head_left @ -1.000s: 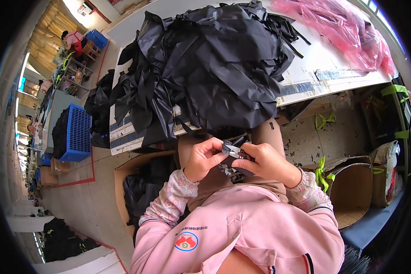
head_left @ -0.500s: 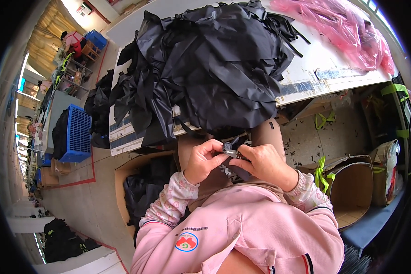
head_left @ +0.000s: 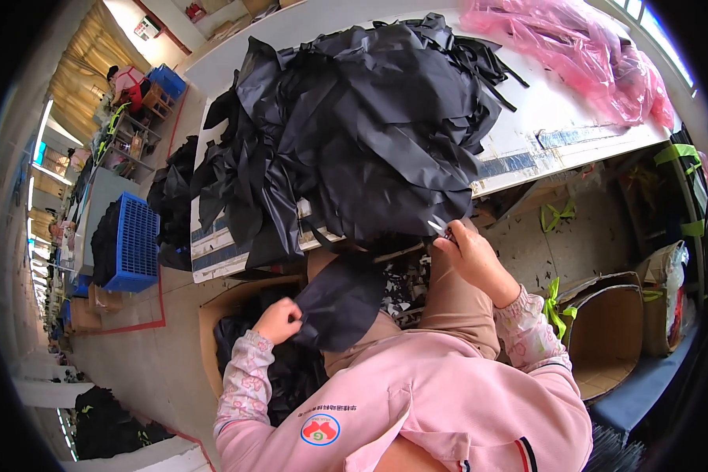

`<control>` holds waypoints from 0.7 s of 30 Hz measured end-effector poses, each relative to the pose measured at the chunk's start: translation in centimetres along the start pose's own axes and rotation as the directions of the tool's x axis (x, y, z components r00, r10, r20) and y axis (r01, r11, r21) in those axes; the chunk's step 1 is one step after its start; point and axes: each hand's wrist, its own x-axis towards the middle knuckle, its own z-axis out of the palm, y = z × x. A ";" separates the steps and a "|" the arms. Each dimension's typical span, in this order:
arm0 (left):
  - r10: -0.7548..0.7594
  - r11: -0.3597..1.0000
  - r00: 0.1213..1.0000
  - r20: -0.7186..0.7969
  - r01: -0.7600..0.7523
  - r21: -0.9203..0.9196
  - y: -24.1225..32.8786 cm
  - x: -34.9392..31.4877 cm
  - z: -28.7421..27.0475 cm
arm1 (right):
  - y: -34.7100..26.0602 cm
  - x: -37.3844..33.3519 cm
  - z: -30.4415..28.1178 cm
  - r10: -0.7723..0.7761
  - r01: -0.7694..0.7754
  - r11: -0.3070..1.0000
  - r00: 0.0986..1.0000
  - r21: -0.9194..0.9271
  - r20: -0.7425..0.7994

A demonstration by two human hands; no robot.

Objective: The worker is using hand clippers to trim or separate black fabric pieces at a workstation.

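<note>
My left hand [head_left: 278,320] is closed on the edge of a black fabric piece [head_left: 342,303], which hangs over my left thigh. To its right, my right hand [head_left: 475,258] grips small metal thread snips [head_left: 438,227], with the blades pointing toward the table edge. The snips are apart from the fabric piece. Ahead of both hands, a large heap of black fabric pieces [head_left: 370,118] covers much of the white table [head_left: 519,177] and droops over its near edge. Below my left hand, a cardboard box [head_left: 209,321] holds more black fabric.
Pink plastic sheeting [head_left: 566,47] lies at the table's far right. An open cardboard box [head_left: 606,338] stands to my right, with a green ribbon [head_left: 554,307] beside it. Dark scraps dot the floor. At left are a blue crate [head_left: 136,244] and, farther off, another person [head_left: 127,84].
My hands have parted. The left has moved left and down, drawing the fabric piece out toward the box; the right has risen to the right with the snips.
</note>
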 end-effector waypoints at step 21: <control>-0.116 0.581 0.990 -0.079 0.003 -0.814 4.9 5.9 -0.2 | -3.2 4.3 -1.7 -0.126 0.136 0.986 0.987 0.096 -0.103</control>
